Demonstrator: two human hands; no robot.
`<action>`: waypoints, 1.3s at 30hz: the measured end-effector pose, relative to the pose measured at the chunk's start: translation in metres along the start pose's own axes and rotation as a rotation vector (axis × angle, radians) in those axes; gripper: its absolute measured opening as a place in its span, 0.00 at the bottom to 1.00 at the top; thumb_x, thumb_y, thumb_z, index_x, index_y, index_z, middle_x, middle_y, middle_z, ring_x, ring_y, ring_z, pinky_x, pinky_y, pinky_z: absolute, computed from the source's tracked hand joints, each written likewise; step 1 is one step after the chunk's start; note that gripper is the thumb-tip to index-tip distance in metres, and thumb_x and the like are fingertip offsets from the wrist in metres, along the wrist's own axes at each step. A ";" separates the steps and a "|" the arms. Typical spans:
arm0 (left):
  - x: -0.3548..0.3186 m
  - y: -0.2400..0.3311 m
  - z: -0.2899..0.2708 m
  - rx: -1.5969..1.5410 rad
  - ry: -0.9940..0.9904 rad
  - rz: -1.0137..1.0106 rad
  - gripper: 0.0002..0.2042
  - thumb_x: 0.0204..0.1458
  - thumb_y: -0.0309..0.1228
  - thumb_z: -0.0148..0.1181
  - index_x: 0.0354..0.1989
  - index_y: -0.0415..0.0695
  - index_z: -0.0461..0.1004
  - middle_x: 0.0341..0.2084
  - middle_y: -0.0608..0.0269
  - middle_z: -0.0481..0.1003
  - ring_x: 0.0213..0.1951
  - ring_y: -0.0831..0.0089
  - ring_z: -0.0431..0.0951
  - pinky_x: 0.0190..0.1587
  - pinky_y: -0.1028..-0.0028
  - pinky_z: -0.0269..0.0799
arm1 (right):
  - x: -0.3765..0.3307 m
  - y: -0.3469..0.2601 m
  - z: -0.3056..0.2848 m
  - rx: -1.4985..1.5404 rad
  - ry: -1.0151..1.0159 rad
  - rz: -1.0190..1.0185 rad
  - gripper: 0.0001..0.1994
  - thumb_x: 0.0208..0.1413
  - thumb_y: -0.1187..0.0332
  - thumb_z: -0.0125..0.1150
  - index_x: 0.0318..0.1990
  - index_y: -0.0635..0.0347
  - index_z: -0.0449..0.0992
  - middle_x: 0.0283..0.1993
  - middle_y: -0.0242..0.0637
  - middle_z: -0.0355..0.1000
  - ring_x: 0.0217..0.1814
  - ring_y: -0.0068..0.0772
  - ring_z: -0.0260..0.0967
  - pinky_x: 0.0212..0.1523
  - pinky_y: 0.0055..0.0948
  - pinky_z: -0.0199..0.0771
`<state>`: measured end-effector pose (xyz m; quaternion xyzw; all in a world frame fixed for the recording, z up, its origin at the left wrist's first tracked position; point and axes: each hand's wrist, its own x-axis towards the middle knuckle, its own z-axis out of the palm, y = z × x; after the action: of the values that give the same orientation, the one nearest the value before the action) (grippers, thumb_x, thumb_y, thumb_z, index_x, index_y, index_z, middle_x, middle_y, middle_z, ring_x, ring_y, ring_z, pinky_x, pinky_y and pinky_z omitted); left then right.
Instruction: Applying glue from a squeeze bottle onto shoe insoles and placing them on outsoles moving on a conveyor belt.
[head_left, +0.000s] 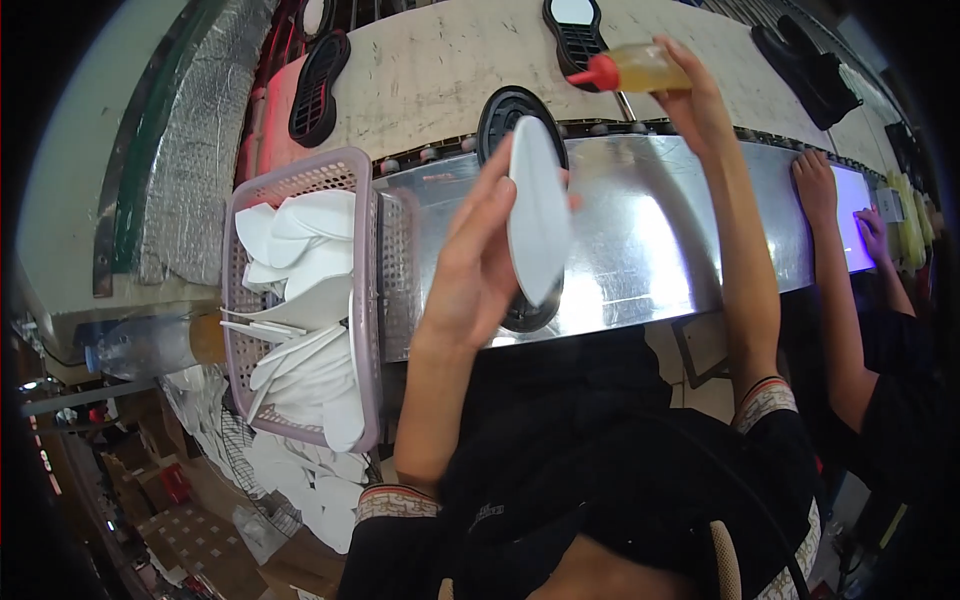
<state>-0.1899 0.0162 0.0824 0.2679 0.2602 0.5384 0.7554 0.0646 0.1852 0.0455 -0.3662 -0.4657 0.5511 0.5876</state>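
My left hand (472, 255) grips a white, oval foam pad (540, 220), held upright on edge above the metal counter. Behind the pad and hand lies a black shoe sole (513, 100); its middle is hidden, with only its two ends showing. Raised over the far edge of the counter, my right hand (694, 105) is wrapped around a clear squeeze bottle (648, 70) of yellowish liquid. The bottle is tipped sideways, its red nozzle pointing left.
A pink plastic basket (370, 300) of white pads (310, 275) stands at the left. Beyond the metal counter (640, 230) runs a pale belt (430, 75) carrying black soles (320, 90) and a black boot (808, 75). At right, another person's hands (815, 180) rest near a lit panel.
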 end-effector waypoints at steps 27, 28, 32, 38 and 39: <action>0.095 -0.006 -0.033 2.396 0.381 0.405 0.28 0.41 0.53 0.62 0.37 0.36 0.74 0.27 0.53 0.73 0.35 0.58 0.74 0.31 0.63 0.71 | -0.018 0.034 -0.018 0.593 0.046 0.275 0.20 0.56 0.55 0.53 0.46 0.63 0.68 0.36 0.33 0.68 0.22 0.19 0.55 0.27 0.17 0.61; 0.090 -0.005 -0.031 2.342 0.328 0.380 0.28 0.41 0.53 0.62 0.38 0.37 0.74 0.29 0.53 0.73 0.35 0.59 0.74 0.31 0.63 0.71 | -0.018 0.033 -0.018 0.587 0.045 0.274 0.20 0.56 0.55 0.53 0.46 0.63 0.68 0.36 0.33 0.68 0.22 0.19 0.55 0.27 0.17 0.61; 0.082 -0.008 -0.032 2.198 0.302 0.359 0.27 0.41 0.49 0.63 0.43 0.40 0.74 0.32 0.54 0.73 0.36 0.60 0.74 0.37 0.64 0.68 | -0.019 0.034 -0.015 0.513 0.091 0.280 0.20 0.56 0.56 0.53 0.46 0.63 0.67 0.37 0.34 0.68 0.23 0.19 0.56 0.25 0.17 0.61; 0.093 -0.003 -0.025 2.159 0.364 0.275 0.25 0.41 0.49 0.63 0.40 0.40 0.75 0.32 0.57 0.74 0.40 0.62 0.72 0.40 0.64 0.61 | -0.010 0.039 -0.040 0.557 -0.069 0.257 0.27 0.57 0.54 0.53 0.56 0.65 0.59 0.49 0.40 0.63 0.53 0.32 0.63 0.56 0.32 0.65; 0.092 -0.005 -0.024 2.156 0.369 0.243 0.25 0.40 0.49 0.64 0.39 0.40 0.74 0.32 0.58 0.75 0.39 0.62 0.71 0.41 0.63 0.59 | -0.012 0.041 -0.042 0.579 -0.040 0.270 0.27 0.57 0.54 0.52 0.56 0.65 0.59 0.50 0.40 0.63 0.53 0.32 0.63 0.56 0.32 0.65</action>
<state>-0.1770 0.1054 0.0523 0.7263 0.6745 0.1315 0.0167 0.0928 0.1819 -0.0073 -0.2313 -0.2483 0.7409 0.5797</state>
